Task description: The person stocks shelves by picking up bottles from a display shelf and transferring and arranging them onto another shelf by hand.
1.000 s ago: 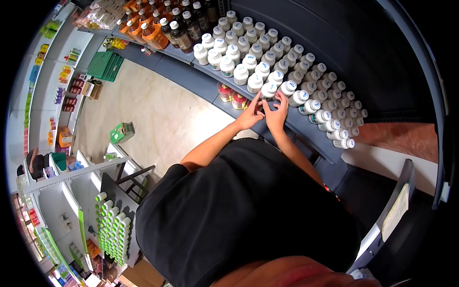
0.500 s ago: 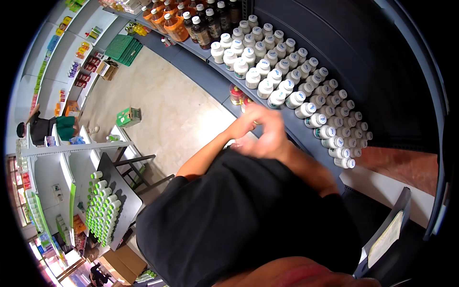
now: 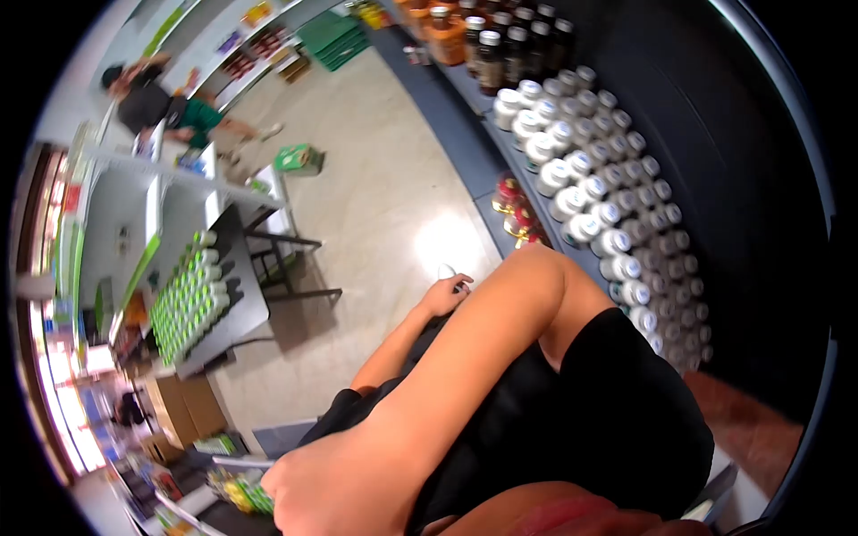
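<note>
My left hand [image 3: 444,295] is low in front of my body, above the floor. Its fingers are curled round something small and dark that I cannot make out. My right forearm crosses my chest, and my right hand [image 3: 335,482] looms near the camera at the lower left, back outward, its fingers hidden. Rows of white bottles [image 3: 582,228] with white caps stand on the grey shelf [image 3: 478,121] to the right, apart from both hands. Red jars [image 3: 516,214] with gold trim sit on the level below.
Dark bottles [image 3: 490,67] and orange bottles [image 3: 446,40] share the shelf. A table [image 3: 241,308] holds green-and-white containers [image 3: 189,299]. A green box [image 3: 298,159] lies on the floor. Another person [image 3: 147,107] is at the shelving, upper left. Cardboard boxes [image 3: 185,411] are at the lower left.
My hands have left the white bottles and parted; my right arm has swung across my body to the lower left. The view has turned, bringing the other person further into sight.
</note>
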Demonstrator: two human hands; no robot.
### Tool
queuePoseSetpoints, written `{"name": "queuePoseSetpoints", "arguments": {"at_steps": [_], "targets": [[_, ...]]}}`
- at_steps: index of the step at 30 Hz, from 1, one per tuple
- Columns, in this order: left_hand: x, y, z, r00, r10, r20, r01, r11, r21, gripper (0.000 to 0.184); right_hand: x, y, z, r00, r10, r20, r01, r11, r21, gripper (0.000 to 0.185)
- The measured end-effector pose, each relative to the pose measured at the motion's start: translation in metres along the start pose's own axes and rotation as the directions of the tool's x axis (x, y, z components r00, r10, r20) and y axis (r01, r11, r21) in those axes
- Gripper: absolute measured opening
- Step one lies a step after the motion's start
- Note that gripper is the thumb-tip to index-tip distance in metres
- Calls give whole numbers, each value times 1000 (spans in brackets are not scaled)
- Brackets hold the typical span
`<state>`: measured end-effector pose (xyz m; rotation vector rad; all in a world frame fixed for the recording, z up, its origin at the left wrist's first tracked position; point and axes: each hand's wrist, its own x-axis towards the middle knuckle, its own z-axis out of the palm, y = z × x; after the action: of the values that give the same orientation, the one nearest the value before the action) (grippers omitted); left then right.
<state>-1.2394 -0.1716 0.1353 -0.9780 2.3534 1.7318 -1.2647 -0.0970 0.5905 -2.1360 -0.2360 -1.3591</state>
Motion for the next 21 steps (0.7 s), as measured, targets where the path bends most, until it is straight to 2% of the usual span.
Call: {"name": "queuePoseSetpoints", "arguments": {"at_steps": [1,3,6,7,10,11,15,17,19,21], "targets": [[-13,-3,-3,998,-57,-40,56,998,-28,37,-2,1,-1,998,-17,-68,24,995,93,26],[-32,-18,-5,985,-128,-116,117,988,-99,38,2,25,-3,999,-34,-30,41,956,290,24],[-40,-53,-14,974,-195,-116,168,963,-209,40,26,51,11,992,-87,96,9,787,616,25],[-43,-58,-25,975,-168,-143,139,971,-193,40,34,64,19,977,-112,182,-35,757,652,28],[-50,-67,-66,945,-118,-306,100,992,-76,39,60,85,43,952,-216,218,34,779,626,25],[-59,-57,-85,929,-139,-343,114,989,-93,39,68,86,55,929,-264,259,82,830,552,20],[-92,-84,-128,869,-203,-452,154,978,-143,39,99,100,93,736,-489,469,219,826,519,14],[-109,-116,-134,855,-222,-469,197,975,-103,39,131,118,73,589,-555,588,186,801,569,16],[-130,-146,-135,818,-278,-503,245,960,-132,40,122,140,96,752,-470,462,11,710,704,15],[-155,-171,-130,763,-344,-547,262,939,-224,40,117,169,94,811,-418,408,-56,640,766,19]]}}
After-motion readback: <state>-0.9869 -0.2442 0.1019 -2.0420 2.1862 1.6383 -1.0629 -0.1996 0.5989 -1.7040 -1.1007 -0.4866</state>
